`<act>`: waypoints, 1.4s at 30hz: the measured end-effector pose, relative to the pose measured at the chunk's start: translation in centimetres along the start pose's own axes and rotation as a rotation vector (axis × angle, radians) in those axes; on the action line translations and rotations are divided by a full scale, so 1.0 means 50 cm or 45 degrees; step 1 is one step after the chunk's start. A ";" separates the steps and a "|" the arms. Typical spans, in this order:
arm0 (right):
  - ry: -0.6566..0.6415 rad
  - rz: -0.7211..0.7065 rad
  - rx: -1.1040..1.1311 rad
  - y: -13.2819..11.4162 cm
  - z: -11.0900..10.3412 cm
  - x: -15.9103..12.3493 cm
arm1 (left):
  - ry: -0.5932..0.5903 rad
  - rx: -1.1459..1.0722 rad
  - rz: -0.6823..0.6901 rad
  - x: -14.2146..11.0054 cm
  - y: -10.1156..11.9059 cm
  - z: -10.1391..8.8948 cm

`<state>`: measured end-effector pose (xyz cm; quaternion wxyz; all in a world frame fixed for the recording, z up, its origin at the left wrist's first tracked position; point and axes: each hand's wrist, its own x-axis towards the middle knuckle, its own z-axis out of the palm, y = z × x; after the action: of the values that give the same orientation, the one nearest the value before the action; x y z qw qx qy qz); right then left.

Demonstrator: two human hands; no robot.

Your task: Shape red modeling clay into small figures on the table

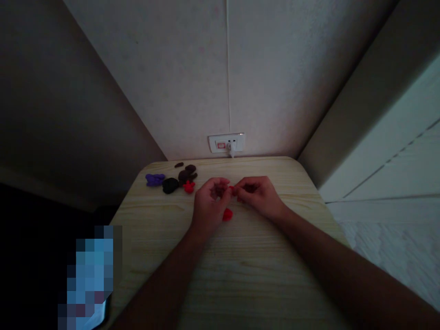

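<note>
While the two hands work close together over the pale wood-grain desk (247, 261), a small scrap of red modelling clay (231, 188) sits at the point where their fingers meet. The right hand (256, 195) is closed into a pinch around the scrap, its fingertips drawn in. The left hand (209, 206) curls inward beside it, but this view cannot settle whether it grips the scrap too or holds something of its own.

Just below the left hand's fingers, a flat red clay piece (227, 214) lies on the desk. Further left, near the desk's back edge, a group of other clay pieces sits apart: a red lump (189, 186), a black lump (170, 185), a purple strip (154, 179) and several dark brown bits (186, 174).

The clay looks soft, light and easily dented, so a firm squeeze would probably change its shape. The scrap seems best held lightly between the finger pads, while the flat piece might cling to the desk and lift more easily from one edge. A wall socket (226, 143) with a white plug (231, 148) sits behind the desk.
</note>
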<state>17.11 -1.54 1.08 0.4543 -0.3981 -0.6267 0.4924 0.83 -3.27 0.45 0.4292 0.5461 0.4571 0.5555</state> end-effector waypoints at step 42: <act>0.031 0.154 0.586 0.015 0.014 0.009 | -0.114 -0.022 -0.115 0.000 0.021 0.000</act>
<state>16.33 -1.13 0.34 0.5103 -0.3267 -0.4676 0.6436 0.86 -3.51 1.45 0.4786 0.5455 0.4570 0.5143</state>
